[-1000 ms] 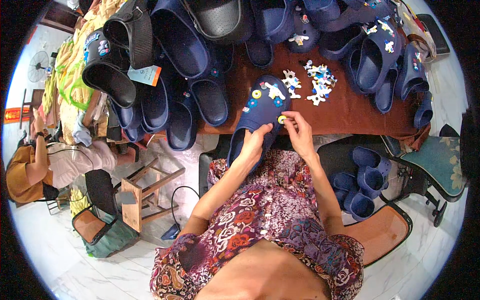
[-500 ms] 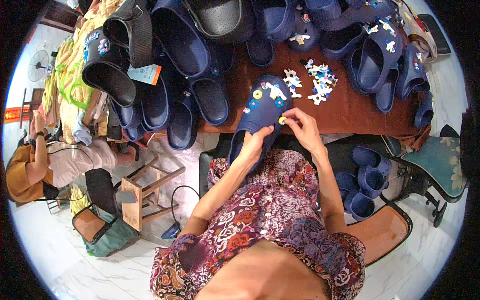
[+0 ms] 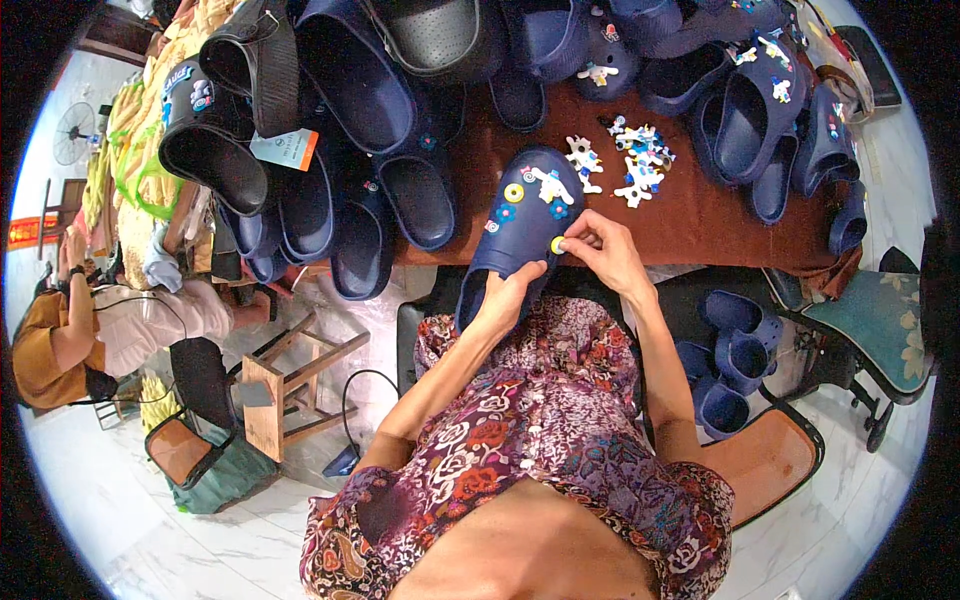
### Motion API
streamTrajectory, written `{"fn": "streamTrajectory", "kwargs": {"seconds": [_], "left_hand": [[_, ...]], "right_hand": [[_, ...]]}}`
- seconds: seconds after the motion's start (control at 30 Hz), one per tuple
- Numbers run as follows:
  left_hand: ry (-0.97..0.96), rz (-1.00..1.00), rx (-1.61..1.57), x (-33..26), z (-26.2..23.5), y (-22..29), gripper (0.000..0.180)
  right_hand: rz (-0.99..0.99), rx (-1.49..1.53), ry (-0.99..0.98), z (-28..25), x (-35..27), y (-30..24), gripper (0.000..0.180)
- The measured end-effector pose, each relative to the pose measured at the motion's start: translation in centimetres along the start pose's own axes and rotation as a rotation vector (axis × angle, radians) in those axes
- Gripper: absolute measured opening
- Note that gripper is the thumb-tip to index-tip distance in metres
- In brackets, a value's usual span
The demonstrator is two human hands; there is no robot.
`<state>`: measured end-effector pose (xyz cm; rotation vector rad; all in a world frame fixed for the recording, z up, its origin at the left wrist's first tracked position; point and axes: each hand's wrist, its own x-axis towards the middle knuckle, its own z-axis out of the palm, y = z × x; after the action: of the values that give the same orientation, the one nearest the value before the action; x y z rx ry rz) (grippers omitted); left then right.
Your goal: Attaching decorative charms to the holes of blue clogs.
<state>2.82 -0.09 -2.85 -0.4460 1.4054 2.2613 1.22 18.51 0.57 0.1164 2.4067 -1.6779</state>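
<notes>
A navy clog (image 3: 525, 225) lies tilted over the table's near edge, its toe pointing away from me. My left hand (image 3: 510, 290) grips it at the opening, thumb on top and fingers inside or beneath, out of sight. Pinched between the fingertips of my right hand (image 3: 600, 250) is a small yellow shoe charm (image 3: 557, 244), held against the clog's right side. On the clog's upper sit a white figure charm (image 3: 551, 186), a yellow ring charm (image 3: 514, 193) and blue flower charms (image 3: 506, 213). Loose white and blue charms (image 3: 643, 165) lie in a pile beyond my right hand.
Navy and black clogs (image 3: 415, 200) crowd the left and back of the brown table (image 3: 690, 225), with decorated ones (image 3: 760, 120) at right. Below right, several blue clogs (image 3: 740, 360) rest near a chair (image 3: 770, 460). A wooden stool (image 3: 290, 390) and another person (image 3: 70, 330) are at left.
My right hand has shifted slightly left with the yellow charm, which now sits closer against the clog's side. The left hand keeps its hold, and the clog has barely moved.
</notes>
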Motion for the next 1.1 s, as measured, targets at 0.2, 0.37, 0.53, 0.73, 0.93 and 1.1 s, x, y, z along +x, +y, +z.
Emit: {"fn": "streamTrajectory", "kwargs": {"seconds": [0.2, 0.37, 0.53, 0.73, 0.93, 1.1], "left_hand": [[-0.041, -0.035, 0.042, -0.3, -0.2, 0.6, 0.041], [-0.085, -0.074, 0.029, 0.5, -0.9, -0.1, 0.043], [-0.054, -0.061, -0.089, 0.6, 0.1, 0.3, 0.039], [0.045, -0.075, -0.164, -0.3, 1.0, 0.3, 0.038], [0.09, -0.004, -0.165, -0.8, 1.5, 0.6, 0.038], [0.07, 0.017, -0.209, -0.5, 0.5, 0.8, 0.034]], "right_hand": [[-0.007, -0.109, 0.072, 0.5, 0.2, -0.4, 0.017], [-0.035, -0.15, 0.101, 0.6, 0.5, -0.6, 0.017], [0.039, 0.118, 0.213, 2.3, 0.4, 1.6, 0.014], [-0.03, 0.273, 0.303, 4.8, -1.3, 2.5, 0.015], [-0.1, 0.13, 0.336, 4.9, -1.3, 1.0, 0.022], [-0.142, 0.049, 0.308, 5.8, -0.7, 0.8, 0.024]]}}
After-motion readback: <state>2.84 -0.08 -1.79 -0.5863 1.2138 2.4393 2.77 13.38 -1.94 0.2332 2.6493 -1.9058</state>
